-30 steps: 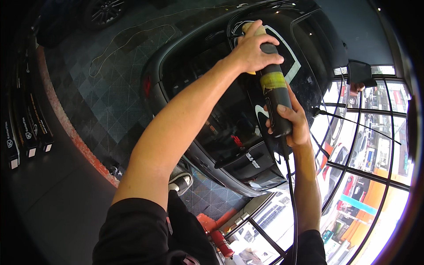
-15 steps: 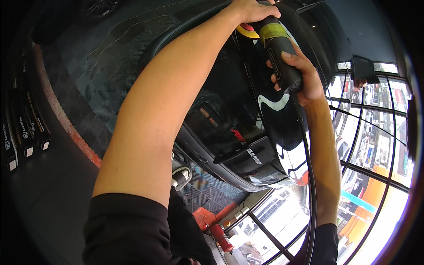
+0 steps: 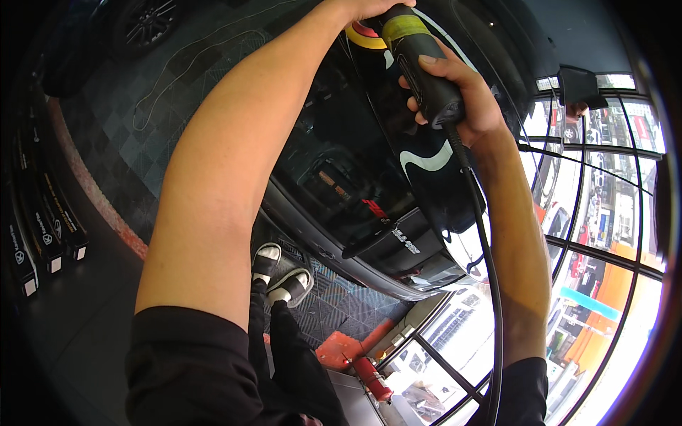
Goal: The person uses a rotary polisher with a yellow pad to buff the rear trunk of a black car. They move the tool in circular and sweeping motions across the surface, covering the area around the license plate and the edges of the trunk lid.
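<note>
My right hand [image 3: 474,96] is wrapped around the black body of a corded polisher [image 3: 425,74], which has a yellow-green band near its head. At the upper edge, my left hand [image 3: 366,7] grips the head of this machine; its fingers are partly cut off by the frame. A yellow and red pad [image 3: 366,40] shows beneath the head, against the glossy black car [image 3: 334,153]. Whether the pad spins cannot be made out. From the rear end of the polisher, a black cable [image 3: 486,241] runs down beside my right forearm.
Long dark boxes [image 3: 53,227] lie at the left, beyond a red floor strip [image 3: 99,195]. A red fire extinguisher [image 3: 371,380] stands low by the windows [image 3: 590,263]. Another car's wheel [image 3: 149,25] is at the upper left. A thin cord [image 3: 167,82] lies on the tiled floor.
Both hands and the polisher have shifted left and slightly upward in the picture. The view has turned a little, and both my sandalled feet now show. The grip looks the same.
</note>
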Motion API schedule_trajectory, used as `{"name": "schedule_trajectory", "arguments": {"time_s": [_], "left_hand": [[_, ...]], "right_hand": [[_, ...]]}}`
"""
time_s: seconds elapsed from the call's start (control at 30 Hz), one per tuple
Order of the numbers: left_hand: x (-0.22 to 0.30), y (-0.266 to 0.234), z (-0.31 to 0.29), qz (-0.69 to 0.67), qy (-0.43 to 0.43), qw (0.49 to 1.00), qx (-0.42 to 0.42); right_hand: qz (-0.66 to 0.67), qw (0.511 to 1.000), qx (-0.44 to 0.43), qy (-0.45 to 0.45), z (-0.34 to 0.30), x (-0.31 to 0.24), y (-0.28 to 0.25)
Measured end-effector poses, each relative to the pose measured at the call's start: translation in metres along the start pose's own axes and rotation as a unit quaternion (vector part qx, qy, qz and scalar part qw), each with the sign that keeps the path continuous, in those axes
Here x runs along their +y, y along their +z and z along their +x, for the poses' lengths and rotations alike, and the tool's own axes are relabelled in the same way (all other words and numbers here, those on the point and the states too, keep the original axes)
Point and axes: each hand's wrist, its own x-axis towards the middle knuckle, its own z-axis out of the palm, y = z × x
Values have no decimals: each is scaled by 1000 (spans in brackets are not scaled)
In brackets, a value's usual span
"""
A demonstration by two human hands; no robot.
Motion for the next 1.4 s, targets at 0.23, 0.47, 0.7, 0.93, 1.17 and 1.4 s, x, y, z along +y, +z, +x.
{"name": "schedule_trajectory", "arguments": {"time_s": [0.23,0.47,0.7,0.93,1.17,1.4], "left_hand": [[3,1,-26,-48,28,998,29],[-10,-7,-54,72,173,981,42],[0,-9,-65,75,188,979,35],[-10,-15,-63,92,215,971,50],[-4,-9,-82,150,273,948,66],[0,-6,-70,106,241,962,68]], "right_hand": [[-71,997,35,3,-15,-2,7],[-163,985,49,-16,-37,9,20],[-145,988,52,-18,-45,10,23],[-183,982,33,-33,-35,11,25],[-169,984,51,2,-55,8,29],[-167,983,71,-14,-51,9,23]]}}
